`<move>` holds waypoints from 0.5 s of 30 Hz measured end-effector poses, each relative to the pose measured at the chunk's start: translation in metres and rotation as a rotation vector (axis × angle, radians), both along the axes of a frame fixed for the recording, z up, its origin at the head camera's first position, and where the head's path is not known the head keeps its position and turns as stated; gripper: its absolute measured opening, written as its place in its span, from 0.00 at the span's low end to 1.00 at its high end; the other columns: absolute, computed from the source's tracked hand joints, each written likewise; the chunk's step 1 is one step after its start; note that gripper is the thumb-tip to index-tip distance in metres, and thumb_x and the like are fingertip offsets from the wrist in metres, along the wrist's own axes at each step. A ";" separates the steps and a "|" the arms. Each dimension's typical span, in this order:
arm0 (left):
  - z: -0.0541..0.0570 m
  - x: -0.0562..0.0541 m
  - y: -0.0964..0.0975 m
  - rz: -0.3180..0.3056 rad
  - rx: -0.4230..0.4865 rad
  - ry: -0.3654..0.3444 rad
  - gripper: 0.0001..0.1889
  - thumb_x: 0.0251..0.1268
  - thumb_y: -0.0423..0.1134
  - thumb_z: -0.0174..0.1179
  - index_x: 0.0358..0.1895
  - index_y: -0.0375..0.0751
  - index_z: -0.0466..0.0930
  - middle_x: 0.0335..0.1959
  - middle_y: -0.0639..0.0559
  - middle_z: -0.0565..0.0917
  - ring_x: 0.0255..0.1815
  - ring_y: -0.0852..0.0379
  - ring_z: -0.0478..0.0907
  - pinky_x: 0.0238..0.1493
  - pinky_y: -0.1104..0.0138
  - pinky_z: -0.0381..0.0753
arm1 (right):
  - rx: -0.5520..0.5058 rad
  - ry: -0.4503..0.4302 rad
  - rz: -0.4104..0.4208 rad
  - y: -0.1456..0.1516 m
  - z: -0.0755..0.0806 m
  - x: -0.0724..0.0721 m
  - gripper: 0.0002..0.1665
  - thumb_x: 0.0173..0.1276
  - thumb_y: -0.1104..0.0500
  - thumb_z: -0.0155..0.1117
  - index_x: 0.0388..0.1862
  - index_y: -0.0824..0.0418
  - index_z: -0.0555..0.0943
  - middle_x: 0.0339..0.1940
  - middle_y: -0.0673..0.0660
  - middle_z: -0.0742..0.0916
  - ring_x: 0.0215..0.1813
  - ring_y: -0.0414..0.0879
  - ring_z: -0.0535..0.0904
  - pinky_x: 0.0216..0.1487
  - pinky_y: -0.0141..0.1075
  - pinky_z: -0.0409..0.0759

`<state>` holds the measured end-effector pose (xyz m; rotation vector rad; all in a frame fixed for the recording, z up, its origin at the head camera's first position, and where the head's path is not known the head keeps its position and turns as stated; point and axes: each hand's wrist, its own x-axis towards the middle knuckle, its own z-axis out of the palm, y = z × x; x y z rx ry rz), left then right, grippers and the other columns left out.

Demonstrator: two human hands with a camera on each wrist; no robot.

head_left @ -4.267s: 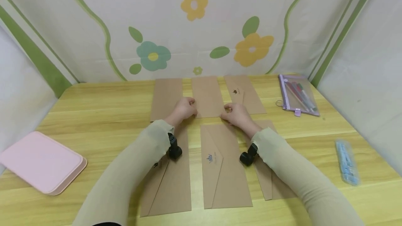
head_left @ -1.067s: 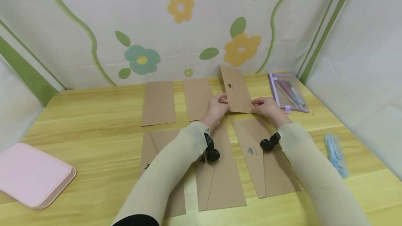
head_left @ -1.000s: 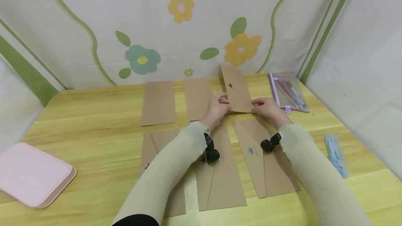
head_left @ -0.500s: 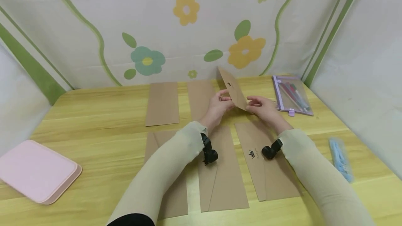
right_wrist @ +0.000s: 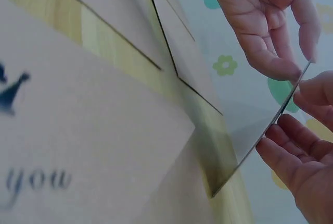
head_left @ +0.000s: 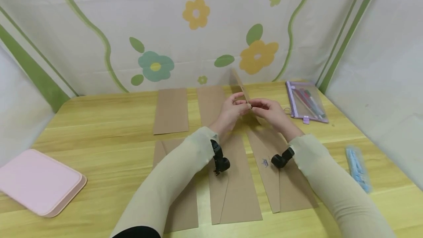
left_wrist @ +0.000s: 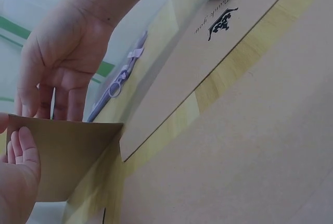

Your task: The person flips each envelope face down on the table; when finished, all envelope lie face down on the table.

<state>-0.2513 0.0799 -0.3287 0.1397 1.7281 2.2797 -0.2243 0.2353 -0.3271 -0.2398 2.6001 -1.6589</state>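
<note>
A brown paper envelope (head_left: 240, 83) stands up nearly edge-on at the back of the table. My left hand (head_left: 229, 112) pinches its near end, and my right hand (head_left: 272, 114) grips the same end from the other side. Fingertips of both hands almost meet there. In the left wrist view the envelope (left_wrist: 67, 156) shows a plain face between the two hands. Seen from the right wrist, the envelope (right_wrist: 250, 151) is a thin slanted strip, with the right thumb and fingers on opposite sides. Two brown envelopes (head_left: 171, 111) lie flat to the left of the held one.
Several more envelopes (head_left: 237, 201) lie flap-up in a front row under my forearms; some bear a crown print. A purple-edged pouch of pens (head_left: 307, 100) lies back right, a blue item in clear wrap (head_left: 358, 168) right, and a pink case (head_left: 39, 181) left.
Both hands have shifted from the middle back envelope to the right one and lifted it. It has turned from face-on to nearly edge-on, and my right hand has come leftward towards the left.
</note>
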 end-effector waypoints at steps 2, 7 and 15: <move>0.001 0.001 0.000 -0.008 0.022 -0.007 0.28 0.55 0.23 0.59 0.62 0.39 0.68 0.34 0.50 0.75 0.31 0.59 0.76 0.44 0.66 0.79 | -0.054 -0.018 0.000 -0.001 0.000 0.000 0.23 0.70 0.59 0.53 0.61 0.68 0.70 0.58 0.61 0.77 0.54 0.42 0.74 0.56 0.34 0.74; 0.004 0.003 0.000 -0.036 0.052 -0.011 0.28 0.58 0.24 0.58 0.63 0.41 0.67 0.36 0.50 0.73 0.34 0.58 0.76 0.53 0.59 0.76 | -0.204 -0.048 -0.016 -0.005 0.003 -0.001 0.21 0.72 0.57 0.50 0.56 0.72 0.70 0.47 0.51 0.79 0.50 0.37 0.75 0.57 0.42 0.73; 0.004 0.006 -0.001 -0.083 0.075 0.031 0.26 0.61 0.28 0.58 0.63 0.43 0.68 0.40 0.49 0.72 0.38 0.57 0.75 0.58 0.54 0.71 | -0.250 -0.041 -0.056 -0.010 0.010 -0.001 0.15 0.71 0.55 0.51 0.47 0.66 0.72 0.41 0.48 0.78 0.47 0.38 0.76 0.55 0.44 0.74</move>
